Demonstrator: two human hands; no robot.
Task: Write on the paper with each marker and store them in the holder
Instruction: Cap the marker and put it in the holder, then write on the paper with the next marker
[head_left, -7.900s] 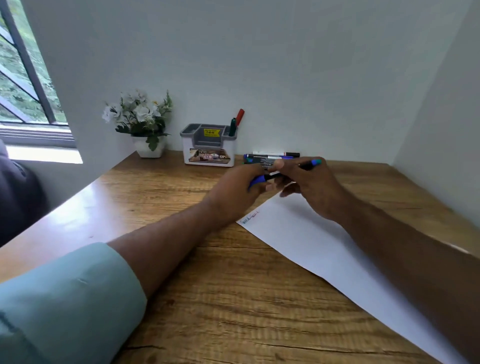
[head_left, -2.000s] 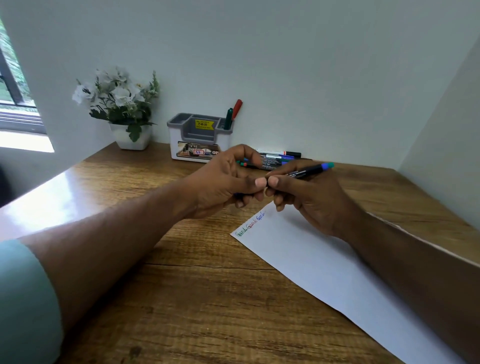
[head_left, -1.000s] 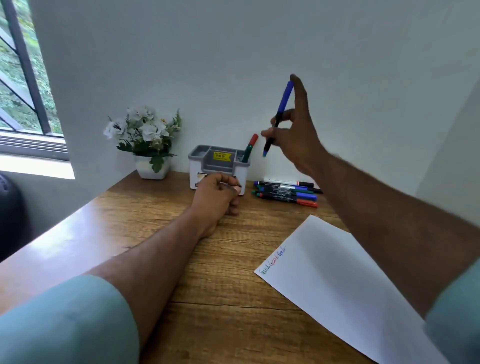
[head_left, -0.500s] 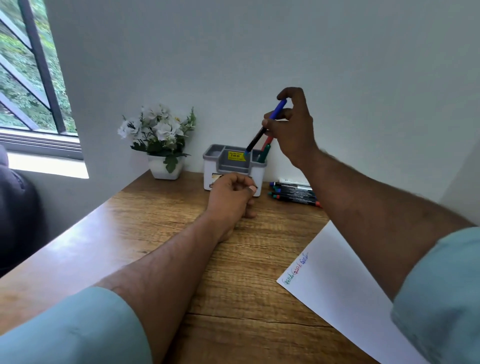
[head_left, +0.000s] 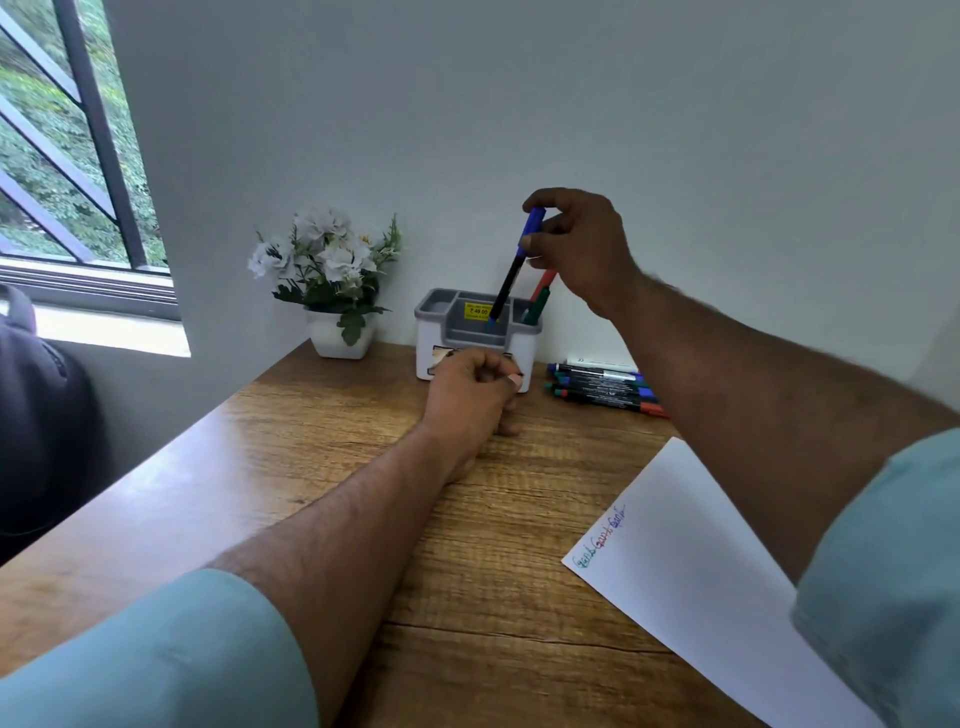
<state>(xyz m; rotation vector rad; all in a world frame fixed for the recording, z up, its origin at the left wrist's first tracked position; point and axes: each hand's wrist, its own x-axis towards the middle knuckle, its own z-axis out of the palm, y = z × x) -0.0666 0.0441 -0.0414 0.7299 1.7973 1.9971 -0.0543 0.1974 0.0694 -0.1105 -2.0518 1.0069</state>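
Pinching the blue marker (head_left: 514, 267) near its cap, the right hand (head_left: 579, 249) has lowered it until the tip sits inside the holder (head_left: 475, 338), so storing looks nearly done. The left hand (head_left: 475, 397), curled, blocks the holder's front; whether it grips anything is unclear.

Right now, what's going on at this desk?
A person's right hand pinches a blue marker by its cap, its lower end at the grey holder, where a red and a green marker already stand. The left hand rests curled in front of the holder. More markers lie beside it; the paper bears three coloured words.
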